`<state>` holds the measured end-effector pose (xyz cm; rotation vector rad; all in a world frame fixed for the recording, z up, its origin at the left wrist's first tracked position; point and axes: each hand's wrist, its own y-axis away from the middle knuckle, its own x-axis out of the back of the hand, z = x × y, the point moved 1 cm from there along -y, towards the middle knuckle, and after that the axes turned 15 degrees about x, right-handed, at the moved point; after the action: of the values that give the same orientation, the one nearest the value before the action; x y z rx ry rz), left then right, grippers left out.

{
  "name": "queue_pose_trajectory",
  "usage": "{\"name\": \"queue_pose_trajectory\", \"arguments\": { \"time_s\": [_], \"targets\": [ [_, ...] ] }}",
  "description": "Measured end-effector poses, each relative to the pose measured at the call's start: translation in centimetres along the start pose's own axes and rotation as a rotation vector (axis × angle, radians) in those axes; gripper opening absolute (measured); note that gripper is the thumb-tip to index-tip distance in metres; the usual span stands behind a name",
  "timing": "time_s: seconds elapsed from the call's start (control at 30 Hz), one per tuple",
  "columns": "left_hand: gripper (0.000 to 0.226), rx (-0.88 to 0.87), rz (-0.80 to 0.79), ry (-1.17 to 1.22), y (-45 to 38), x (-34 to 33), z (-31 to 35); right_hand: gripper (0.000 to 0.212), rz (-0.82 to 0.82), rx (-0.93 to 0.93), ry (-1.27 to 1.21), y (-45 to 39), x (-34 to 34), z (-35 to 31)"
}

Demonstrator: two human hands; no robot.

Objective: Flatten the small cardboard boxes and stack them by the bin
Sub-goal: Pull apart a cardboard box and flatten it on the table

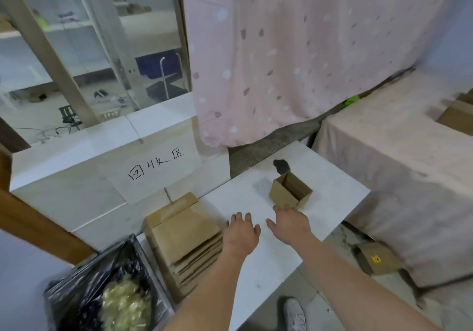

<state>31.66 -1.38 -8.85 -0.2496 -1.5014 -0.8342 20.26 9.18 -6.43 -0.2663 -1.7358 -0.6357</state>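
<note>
Reaching both bare hands, left hand (242,233) and right hand (291,222), fingers released, toward last upright open box (290,193) on desk (332,192); flattened stack (184,233) sits by bin (102,292), mostly done.

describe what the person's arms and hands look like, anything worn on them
Both the left hand and the right hand are bare: no gloves, rings, watch or bands show. Both forearms are bare too, with no sleeve in view up to the frame's bottom edge.

The stack of flattened boxes (183,233) lies at the table's (332,184) left edge; the bin (107,292) stands near-left of it; an open box (290,190) stands far-right.
</note>
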Motion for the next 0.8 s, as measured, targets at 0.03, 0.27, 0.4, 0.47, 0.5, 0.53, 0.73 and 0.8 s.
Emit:
{"name": "queue_pose_trajectory", "arguments": {
  "time_s": [0.03,0.27,0.4,0.47,0.5,0.53,0.73,0.8],
  "targets": [
    [0.055,0.001,-0.009,-0.002,-0.6,-0.1,1.1,0.054,0.006,0.008,0.010,-0.4,0.1,1.0],
    [0.057,0.077,-0.046,-0.022,-5.5,-0.5,10.6,0.049,-0.004,0.084,-0.001,-4.4,1.5,11.5],
    [0.058,0.144,-0.070,-0.038,-7.9,0.0,14.9,0.046,-0.004,0.145,-0.003,-6.7,2.7,16.7],
    [0.058,0.170,-0.082,-0.034,-9.2,0.3,16.3,0.048,-0.007,0.170,0.020,-8.0,3.3,18.7],
    [0.057,0.186,-0.091,-0.027,-9.6,0.4,16.7,0.049,-0.016,0.175,0.029,-8.5,3.5,19.4],
    [0.057,0.205,-0.102,-0.018,-9.8,0.4,17.0,0.049,-0.026,0.178,0.033,-8.9,3.6,20.0],
    [0.052,0.408,-0.231,0.258,-12.4,-0.2,18.6,0.053,-0.092,0.133,-0.143,-12.7,3.0,22.5],
    [0.052,0.503,-0.307,0.411,-13.4,-0.5,18.8,0.052,-0.144,0.106,-0.265,-13.8,2.3,22.5]
  ]
}}
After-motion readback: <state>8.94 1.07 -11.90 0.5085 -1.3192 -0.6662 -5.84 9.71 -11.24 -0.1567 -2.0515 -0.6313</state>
